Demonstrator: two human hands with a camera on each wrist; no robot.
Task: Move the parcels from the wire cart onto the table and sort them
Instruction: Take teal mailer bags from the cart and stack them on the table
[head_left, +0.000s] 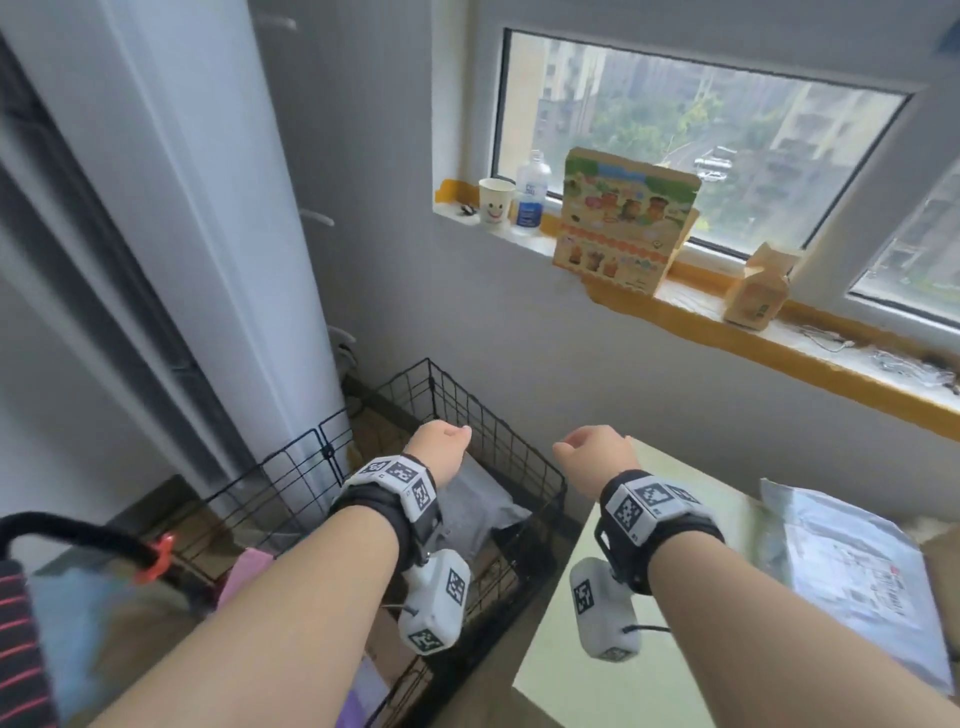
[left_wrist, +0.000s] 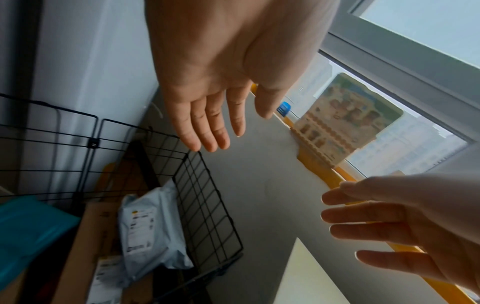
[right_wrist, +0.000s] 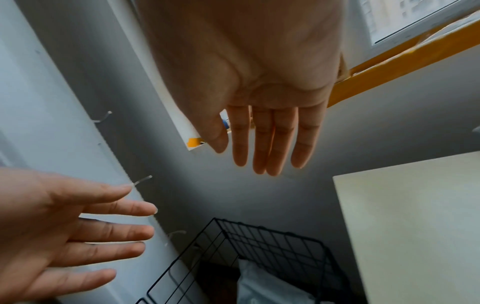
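Observation:
A black wire cart (head_left: 470, 415) stands in the corner. Inside it lie a grey poly-bag parcel (head_left: 480, 506) with a printed label (left_wrist: 141, 224), a cardboard box (left_wrist: 85, 232) and a teal item (left_wrist: 31, 230). To its right is the pale green table (head_left: 654, 613), where a grey poly parcel (head_left: 852, 566) with a shipping label lies. My left hand (head_left: 441, 444) hovers above the cart, fingers straight (left_wrist: 207, 131), and holds nothing. My right hand (head_left: 597, 452) hovers over the table's near-left corner, fingers straight (right_wrist: 262, 144) and empty. The two hands are apart, touching nothing.
A tall white column (head_left: 208, 208) stands left of the cart. The window sill (head_left: 691, 312) carries a paper cup (head_left: 494, 200), a bottle (head_left: 531, 192), a colourful carton (head_left: 623, 218) and a brown paper carton (head_left: 761, 291). A black handle with an orange clip (head_left: 156, 558) is at lower left.

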